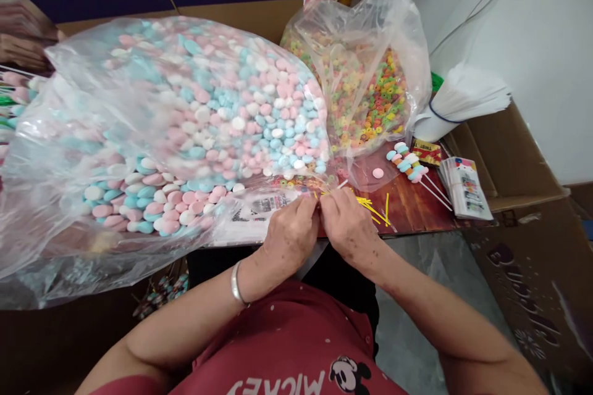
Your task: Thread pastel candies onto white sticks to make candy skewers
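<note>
At the table's front edge, my left hand (291, 231) and my right hand (347, 222) meet, both closed with fingertips pinched together. What they pinch is hidden by the fingers. The tip of a white stick (343, 184) shows just past my right hand, and a bit of clear plastic (312, 261) hangs below between the hands. Yellow twist ties (377, 210) lie right of my right hand. Beside my left hand are printed wrappers (257, 210) and a big clear bag of pink, white and blue candies (185, 136).
Behind is a clear bag of coloured ring candies (370, 99). To the right lie candy skewers (407, 163), a pink candy (378, 173), a bundle of printed cards (466, 188) and a white cup (438, 123) of paper sticks. Cardboard boxes (519, 160) flank the table; another person's hand (23, 52) is far left.
</note>
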A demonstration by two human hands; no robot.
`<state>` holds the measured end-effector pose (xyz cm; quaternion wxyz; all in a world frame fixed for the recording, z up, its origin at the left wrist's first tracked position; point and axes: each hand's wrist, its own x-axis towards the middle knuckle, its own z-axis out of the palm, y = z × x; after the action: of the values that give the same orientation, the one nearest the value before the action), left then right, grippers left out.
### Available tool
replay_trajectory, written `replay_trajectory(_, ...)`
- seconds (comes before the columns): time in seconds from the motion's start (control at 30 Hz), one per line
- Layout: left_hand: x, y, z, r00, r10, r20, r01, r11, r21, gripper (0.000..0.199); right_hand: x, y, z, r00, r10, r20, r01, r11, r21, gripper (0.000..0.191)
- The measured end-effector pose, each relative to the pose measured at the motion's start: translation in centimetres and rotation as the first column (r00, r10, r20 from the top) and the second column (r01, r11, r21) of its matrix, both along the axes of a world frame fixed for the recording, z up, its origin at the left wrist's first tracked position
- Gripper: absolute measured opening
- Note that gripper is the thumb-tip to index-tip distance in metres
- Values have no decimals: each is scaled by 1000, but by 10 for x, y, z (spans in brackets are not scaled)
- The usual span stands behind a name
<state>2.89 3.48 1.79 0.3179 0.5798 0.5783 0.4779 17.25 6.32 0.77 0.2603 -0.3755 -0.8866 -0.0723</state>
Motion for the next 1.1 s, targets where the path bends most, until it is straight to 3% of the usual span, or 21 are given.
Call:
replay_trajectory(0.07, 6, -6, 0, 994, 99, -50, -85, 970, 229, 9, -3, 9, 0, 968, -95, -232, 81, 994, -69, 22)
replay_trajectory(0.13, 8, -13, 0, 998, 33, -49, -17, 957, 288, 7, -4, 11, 6, 866, -177, -468, 92, 976, -199, 17)
replay_trajectory(0.23, 6, -20, 2, 978, -147, 149, 138, 988, 72, 20, -10, -3, 20, 723, -240, -648, 12, 942, -336, 13)
replay_trajectory(0.33, -5, -17, 11, 863, -52, 502, 116, 988, -97, 48, -18, -23, 27, 723, -130, -678, -137, 936, -325, 15)
replay_trajectory(0.4, -19, -15, 19, 770, -10, 638, 69, 995, -67, 59, -23, -31, 25, 721, -79, -688, -239, 904, -354, 16)
replay_trajectory(0.43, -27, -15, 22, 761, -60, 646, 113, 993, -41, 62, -24, -31, 23, 716, -85, -693, -269, 882, -386, 17)
replay_trajectory(0.5, -42, -18, 24, 749, -291, 595, 371, 928, -13, 66, -26, -29, 19, 699, -127, -703, -267, 866, -422, 16)
replay_trajectory(0.57, -51, -23, 21, 755, -365, 544, 495, 862, -108, 64, -28, -28, 15, 688, -125, -715, -227, 899, -375, 16)
replay_trajectory(0.63, -53, -28, 16, 787, -237, 569, 422, 880, -217, 57, -34, -33, 11, 694, -34, -719, -248, 927, -282, 15)
replay_trajectory(0.7, -49, -34, 13, 777, -46, 627, 272, 924, -269, 44, -46, -42, 6, 695, 67, -716, -354, 899, -259, 15)
replay_trajectory(0.83, -42, -54, 18, 767, 194, 611, -46, 967, -250, 24, -71, -59, -11, 698, 81, -711, -532, 724, -440, 17)
replay_trajectory(0.93, -59, -77, 18, 805, 314, 503, -311, 946, -94, 15, -76, -62, -22, 772, 273, -574, -605, 594, -530, 18)
replay_trajectory(1.0, -85, -96, 11, 856, 363, 368, -380, 924, -27, 18, -71, -59, -26, 779, 393, -488, -625, 539, -565, 20)
replay_trajectory(1.07, -119, -116, -1, 927, 376, 16, -374, 925, -67, 19, -62, -55, -29, 780, 403, -478, -625, 516, -585, 22)
replay_trajectory(1.1, -136, -127, -9, 938, 290, -187, -309, 948, -81, 24, -57, -51, -30, 784, 376, -493, -619, 524, -585, 23)
